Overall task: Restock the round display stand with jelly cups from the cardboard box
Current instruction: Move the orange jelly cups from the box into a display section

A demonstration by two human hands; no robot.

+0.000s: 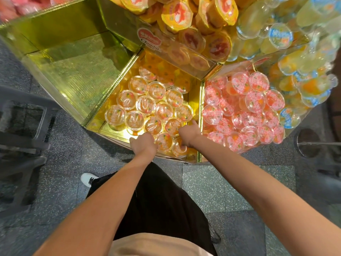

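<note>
Jelly cups sit lids-up, both hands touching them.

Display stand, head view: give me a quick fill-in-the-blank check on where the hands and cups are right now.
1. Both hands, left hand and right hand, reach into the compartment of ____ jelly cups.
2. The compartment to the right of it holds ____ jelly cups.
3. The gold compartment to the left holds ____ cups.
4. The floor under the display stand is speckled ____.

Missing words: orange; pink; no; tile
</note>
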